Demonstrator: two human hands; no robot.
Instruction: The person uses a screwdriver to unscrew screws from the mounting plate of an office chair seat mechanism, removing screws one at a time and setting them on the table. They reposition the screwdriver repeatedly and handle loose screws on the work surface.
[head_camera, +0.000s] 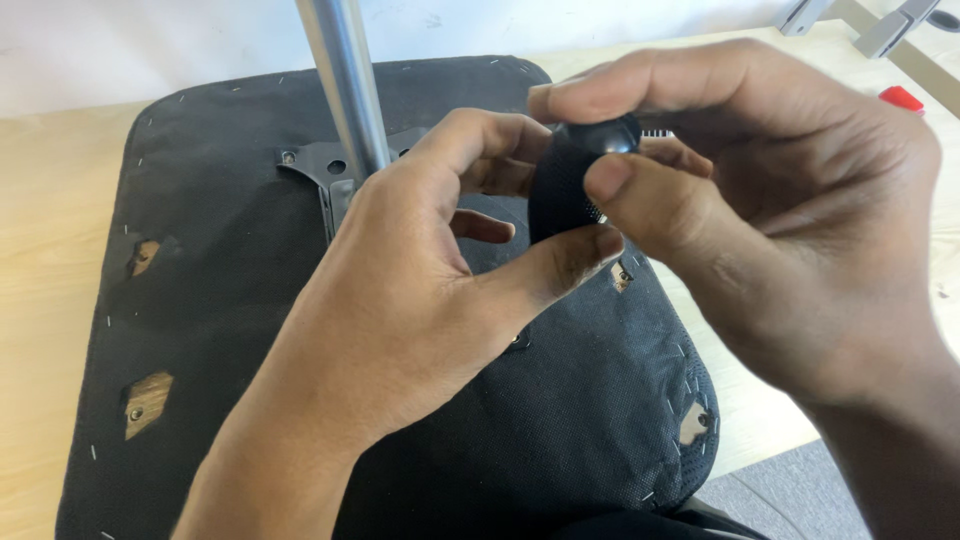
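An upturned black seat pad (200, 300), its fabric stapled round the edge, lies on the pale wooden bench (50, 200), with a metal post (345, 90) rising from its bracket. Above it, the left hand (400, 300) and right hand (780, 220) meet. Each grip is closed on a small black knob (580, 170), pinched between thumbs and fingertips.

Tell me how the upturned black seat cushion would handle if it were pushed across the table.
The seat cushion lies broad and flat, so it would probably slide, not roll. Its stapled fabric underside and wood showing at cut-outs suggest a stiff board inside. The metal post standing from its bracket might make it top-heavy if lifted.
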